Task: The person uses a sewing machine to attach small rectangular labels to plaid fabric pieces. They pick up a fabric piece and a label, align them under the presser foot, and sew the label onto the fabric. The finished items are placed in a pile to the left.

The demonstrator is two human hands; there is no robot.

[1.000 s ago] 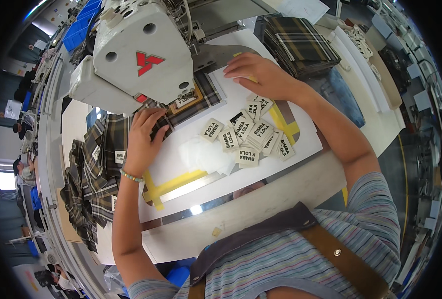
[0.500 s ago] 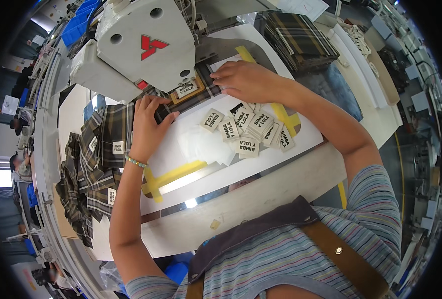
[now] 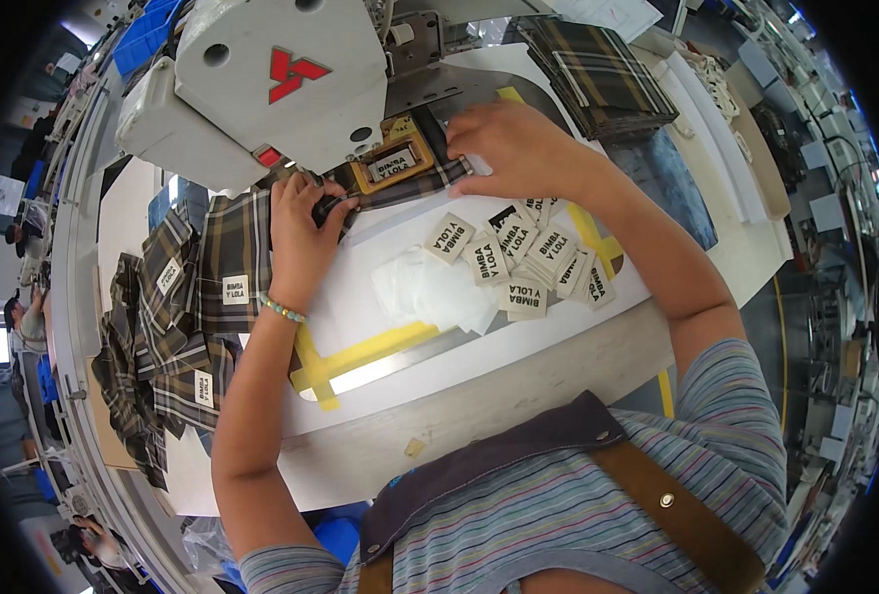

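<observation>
A plaid fabric strip [image 3: 431, 170] lies under the white sewing machine head [image 3: 241, 94], around a tan clamp frame [image 3: 410, 158] with a white label [image 3: 392, 165] inside. My left hand [image 3: 306, 228] rests with bent, parted fingers on the fabric's left part, just below the machine. My right hand [image 3: 518, 153] has its curved fingers on the strip's right end, thumb apart. Below them, loose white labels [image 3: 548, 252] lie piled on a white work sheet [image 3: 370, 381] edged with yellow tape [image 3: 380, 342], beside translucent paper pieces [image 3: 424, 292].
Heaped plaid pieces [image 3: 162, 346] with labels lie at left. A plaid stack [image 3: 608, 74] sits at back right beside a long pale board [image 3: 717, 148]. Blue bins [image 3: 147, 35] stand behind the machine. Other people [image 3: 25, 322] are at the far left among rows of benches.
My right hand has come down and left onto the fabric strip since a second ago. My left hand stays by the machine. The whole view has shifted slightly.
</observation>
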